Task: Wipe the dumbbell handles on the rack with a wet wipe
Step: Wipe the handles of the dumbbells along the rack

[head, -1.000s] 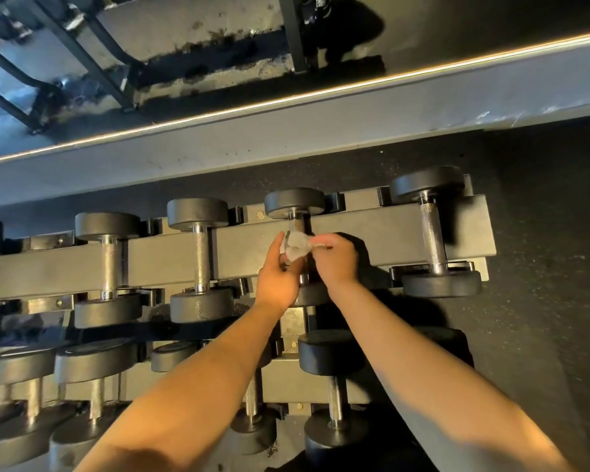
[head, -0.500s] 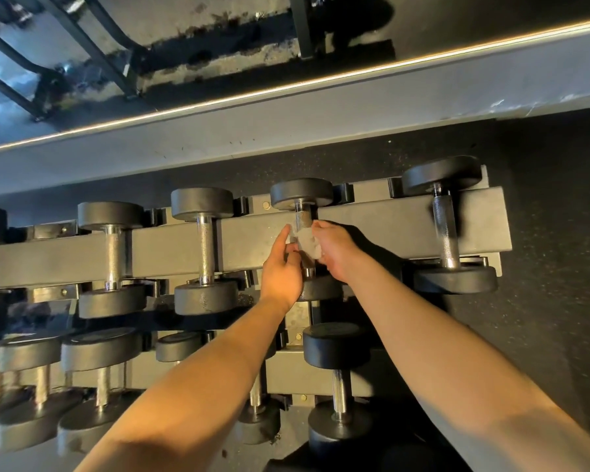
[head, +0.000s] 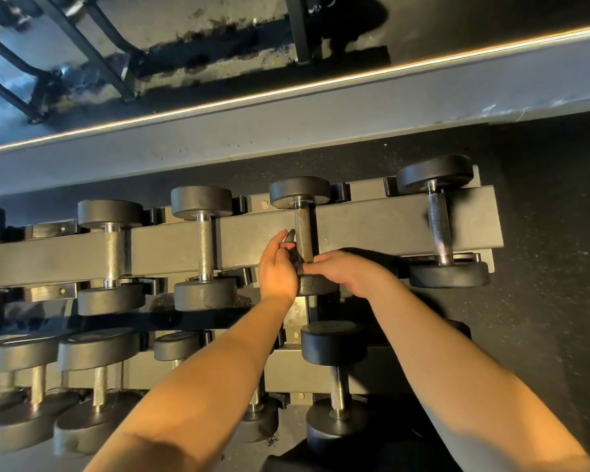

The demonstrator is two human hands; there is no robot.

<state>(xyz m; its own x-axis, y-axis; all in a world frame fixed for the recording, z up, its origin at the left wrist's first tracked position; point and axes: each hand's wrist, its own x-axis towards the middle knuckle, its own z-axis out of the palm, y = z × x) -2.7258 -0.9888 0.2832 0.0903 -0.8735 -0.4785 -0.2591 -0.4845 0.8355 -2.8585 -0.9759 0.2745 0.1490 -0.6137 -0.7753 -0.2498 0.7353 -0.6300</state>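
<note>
Both hands were seen in the middle of the frame, at the near end of one handle [head: 303,233] on the top row of the rack [head: 372,229]. The left hand [head: 276,270] was held just left of that handle, with the thumb lifted and the fingers curled around something dark. The right hand [head: 344,272] was laid beside it, with its fingertips [head: 309,267] pressed together and pinching at the same spot. The wet wipe [head: 294,259] was thought to be that dark bunched bit between the two hands, but it could not be told for sure because of the shadow. Most of the handle was left bare above the hands.

How far the job had gone could only be guessed. No wet marks could be made out on any handle. The handle at the right [head: 438,226] and the two at the left [head: 205,245] [head: 112,253] were not being touched, and a lower row of dumbbells [head: 334,349] was seen at the bottom of the frame. So a lot of wiping was judged to be left.

The rack was stood on a dark speckled floor [head: 542,335]. A grey ledge [head: 286,131] with a thin line of light [head: 355,78] was seen across the upper part of the frame, and black metal bars [head: 82,39] were seen at the upper left.
</note>
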